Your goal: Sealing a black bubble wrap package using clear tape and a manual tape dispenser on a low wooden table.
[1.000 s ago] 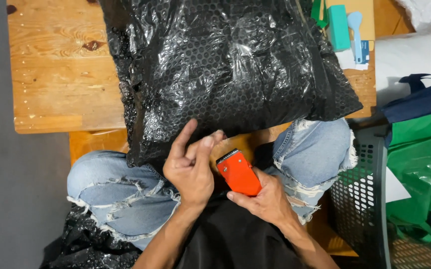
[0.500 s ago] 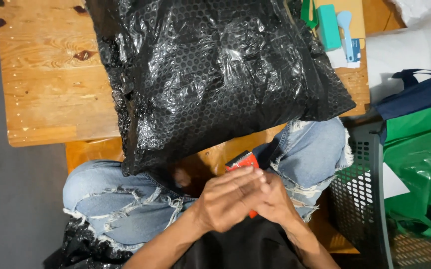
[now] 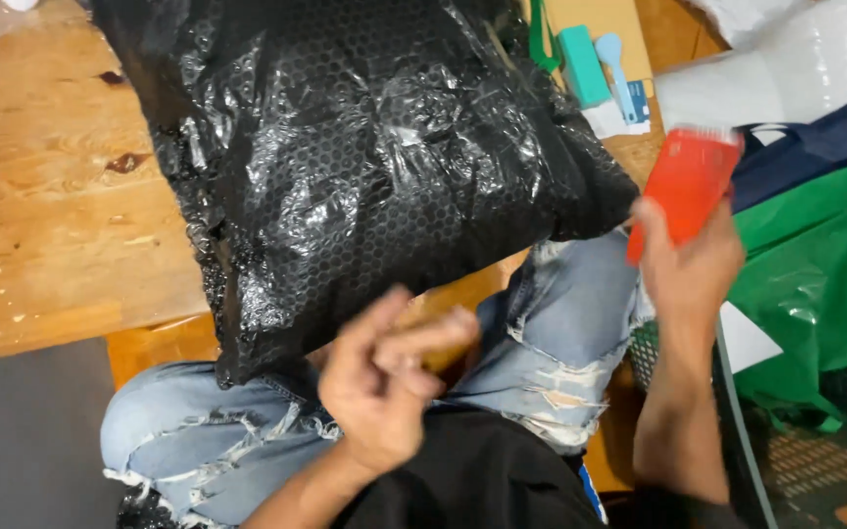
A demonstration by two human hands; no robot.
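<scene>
One glossy black bubble-wrap bag [image 3: 364,167], crinkled and honeycomb-textured, lies on the knotted wooden counter [image 3: 61,225] and overhangs its near edge above two knees in ripped light-blue jeans [image 3: 551,333]. The right hand [image 3: 688,264], raised beside the bag's right corner, has its fingers wrapped around one flat orange rectangular object [image 3: 690,181], motion-blurred; the left hand [image 3: 379,392] hovers empty below the bag's edge, fingers loosely curled. One green fabric bag [image 3: 800,264] lies right, one teal box [image 3: 580,64] beyond.

left hand [image 3: 384,387] loosely curled, empty, over lap; right hand [image 3: 683,264] raised at right, fingers clamped.
</scene>
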